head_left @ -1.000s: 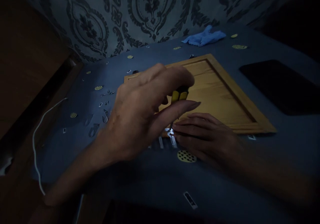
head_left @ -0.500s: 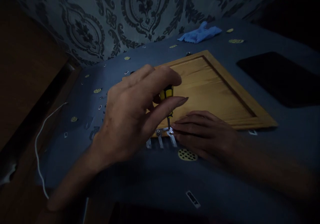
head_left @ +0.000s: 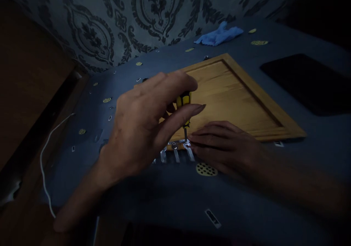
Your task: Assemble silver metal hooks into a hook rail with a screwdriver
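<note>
My left hand [head_left: 145, 125] is closed round a yellow-and-black screwdriver [head_left: 184, 105], held upright. Its tip meets a silver metal bracket [head_left: 178, 149] at the near edge of a wooden panel [head_left: 233, 96] lying flat on the blue cloth. My right hand [head_left: 225, 147] lies flat, fingers stretched out and together, pressing on the bracket and the panel's near edge right beside the tip. The bracket's prongs stick out toward me.
A blue patterned cloth [head_left: 164, 198] covers the table. A blue rag [head_left: 218, 35] lies at the back, a dark flat slab [head_left: 307, 81] at the right. A white cable [head_left: 45, 154] hangs at the left edge. Patterned wallpaper [head_left: 153, 11] stands behind.
The view shifted slightly, so everything sits a little higher and left. My left hand turned the screwdriver a little, showing more of the bracket's prongs. The right hand stays put.
</note>
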Motion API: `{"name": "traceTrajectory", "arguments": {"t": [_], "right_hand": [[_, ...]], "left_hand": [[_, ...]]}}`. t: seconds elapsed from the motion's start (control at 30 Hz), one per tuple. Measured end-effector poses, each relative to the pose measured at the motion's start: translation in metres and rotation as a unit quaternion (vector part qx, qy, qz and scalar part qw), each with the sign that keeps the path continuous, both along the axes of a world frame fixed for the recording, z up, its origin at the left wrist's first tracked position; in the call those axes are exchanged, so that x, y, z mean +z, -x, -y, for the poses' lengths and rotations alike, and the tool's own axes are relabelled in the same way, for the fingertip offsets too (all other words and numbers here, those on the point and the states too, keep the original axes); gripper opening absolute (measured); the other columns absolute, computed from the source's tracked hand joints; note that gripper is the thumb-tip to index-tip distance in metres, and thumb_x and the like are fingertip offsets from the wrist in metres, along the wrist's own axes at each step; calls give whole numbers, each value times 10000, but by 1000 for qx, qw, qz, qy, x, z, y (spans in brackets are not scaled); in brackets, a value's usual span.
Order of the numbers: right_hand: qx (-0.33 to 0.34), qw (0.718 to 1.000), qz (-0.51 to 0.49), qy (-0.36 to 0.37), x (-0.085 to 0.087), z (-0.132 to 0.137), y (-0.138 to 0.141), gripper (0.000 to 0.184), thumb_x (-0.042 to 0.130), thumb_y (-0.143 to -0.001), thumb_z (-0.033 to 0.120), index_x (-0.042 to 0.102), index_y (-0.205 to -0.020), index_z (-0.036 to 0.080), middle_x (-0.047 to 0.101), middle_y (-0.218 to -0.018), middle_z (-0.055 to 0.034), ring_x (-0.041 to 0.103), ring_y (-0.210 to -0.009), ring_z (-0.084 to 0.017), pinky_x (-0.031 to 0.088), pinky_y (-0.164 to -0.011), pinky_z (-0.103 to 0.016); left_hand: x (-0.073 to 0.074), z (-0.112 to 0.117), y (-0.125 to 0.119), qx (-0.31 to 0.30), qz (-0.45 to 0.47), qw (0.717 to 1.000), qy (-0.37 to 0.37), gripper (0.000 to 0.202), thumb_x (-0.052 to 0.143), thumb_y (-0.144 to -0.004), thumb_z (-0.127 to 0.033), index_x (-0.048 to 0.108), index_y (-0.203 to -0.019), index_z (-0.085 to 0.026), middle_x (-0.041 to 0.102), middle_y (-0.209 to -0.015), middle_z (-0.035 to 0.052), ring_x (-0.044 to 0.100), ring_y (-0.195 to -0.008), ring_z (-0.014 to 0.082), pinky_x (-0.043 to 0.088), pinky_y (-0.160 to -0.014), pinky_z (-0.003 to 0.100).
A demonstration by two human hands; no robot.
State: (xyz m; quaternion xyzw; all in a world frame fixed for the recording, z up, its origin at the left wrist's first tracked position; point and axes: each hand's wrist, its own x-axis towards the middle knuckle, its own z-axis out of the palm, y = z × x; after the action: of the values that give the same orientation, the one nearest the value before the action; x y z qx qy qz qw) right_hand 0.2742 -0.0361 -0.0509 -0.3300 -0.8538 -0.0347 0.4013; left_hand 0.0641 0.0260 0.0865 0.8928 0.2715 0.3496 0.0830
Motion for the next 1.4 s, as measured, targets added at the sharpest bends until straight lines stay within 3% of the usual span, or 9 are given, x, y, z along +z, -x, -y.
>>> {"name": "traceTrajectory", "arguments": {"t": [0.07,0.2,0.33,0.57,0.73,1.03,1.4], "right_hand": [[0,1000,1,3,0,0,0,238,589,-994,166,724,-1159,273,795,-1135,-17,724,-1099,-206,591,-961,-435],[4,1000,1,0,1,0,0,211,599,-992,159,720,-1139,253,790,-1159,-13,718,-1095,-194,584,-959,-415],[1,1000,-5,2,0,0,1,180,603,-1002,169,699,-1134,244,788,-1157,-7,713,-1094,-185,575,-954,-406],[-5,1000,-14,4,-1,0,2,178,605,-999,162,689,-1129,250,786,-1158,-11,716,-1090,-196,578,-925,-413],[-3,999,-28,16,-2,2,3,156,610,-1001,175,690,-1113,248,787,-1147,-14,714,-1082,-197,574,-919,-413],[-5,1000,-7,19,1,2,2,193,586,-1011,166,700,-1146,243,786,-1156,-31,714,-1110,-206,567,-962,-432],[-7,1000,-15,3,0,1,4,151,588,-1013,165,688,-1102,233,784,-1155,-19,702,-1102,-196,555,-944,-415]], "left_hand": [[-1,0,0,-4,4,1000,2,139,770,-922,-327,703,-1035,-280,735,-926,-34,695,-768,141,605,-719,302],[2,-2,3,-53,29,997,49,157,747,-932,-229,708,-1072,-290,759,-1068,-32,735,-919,166,636,-776,301],[9,-2,7,-51,20,996,71,220,763,-912,-196,702,-1098,-297,754,-1105,-25,745,-1003,207,653,-828,343],[15,-5,11,-38,23,999,8,124,757,-909,-247,716,-1008,-310,762,-991,-38,727,-831,203,612,-627,340],[11,-3,9,-19,4,999,26,96,735,-932,-257,696,-1012,-293,754,-1028,-42,730,-925,189,629,-706,314],[9,-2,7,-24,-6,999,21,124,753,-924,-256,690,-1030,-241,750,-1017,-29,715,-886,151,601,-709,256],[7,1,7,-9,-13,1000,4,119,756,-930,-290,683,-1024,-276,748,-1008,-39,718,-851,167,603,-677,303]]}}
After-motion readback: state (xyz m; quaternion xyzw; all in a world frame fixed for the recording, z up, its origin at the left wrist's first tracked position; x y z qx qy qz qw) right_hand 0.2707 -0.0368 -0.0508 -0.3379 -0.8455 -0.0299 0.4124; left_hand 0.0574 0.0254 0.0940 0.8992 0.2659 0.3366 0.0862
